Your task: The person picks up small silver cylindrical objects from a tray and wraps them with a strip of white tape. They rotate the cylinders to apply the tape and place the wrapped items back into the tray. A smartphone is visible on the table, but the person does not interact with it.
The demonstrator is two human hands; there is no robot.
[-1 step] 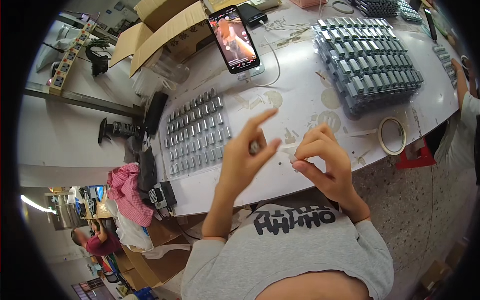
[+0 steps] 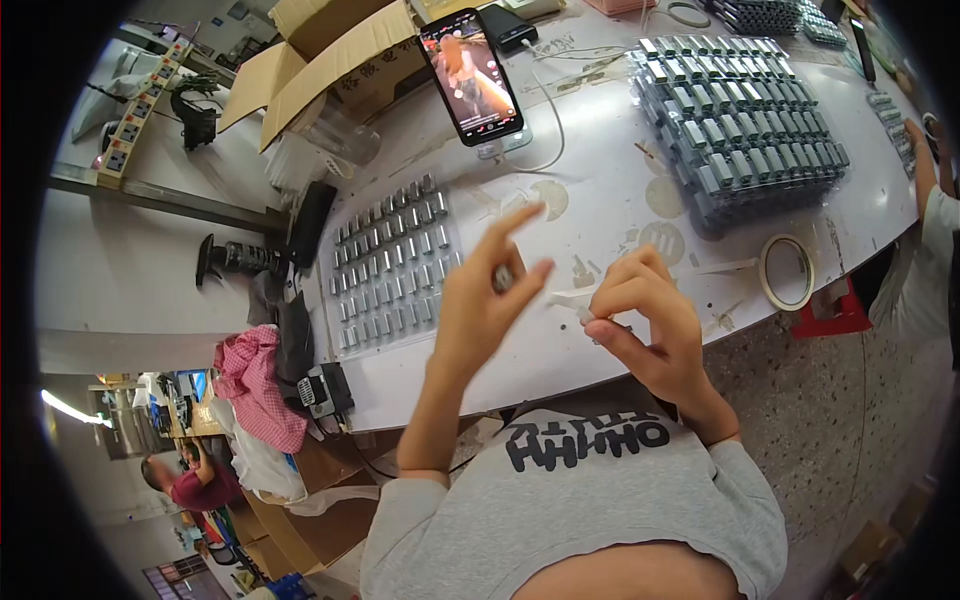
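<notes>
My left hand is over the white table, index finger and thumb stretched apart. Its other fingers curl round a small silver metal piece, mostly hidden. My right hand pinches a small whitish piece between thumb and fingers; I cannot make out its kind. A thin pale strip shows between the hands. Left of my left hand, a clear plastic tray holds rows of silver metal cylinders.
A stack of trays filled with metal parts stands at the far right. A tape roll lies near the right table edge. A lit phone leans at the back beside an open cardboard box. Another person's arm is at far right.
My left hand has shifted slightly left, a little farther from my right hand. My right hand keeps its pinch in nearly the same place.
</notes>
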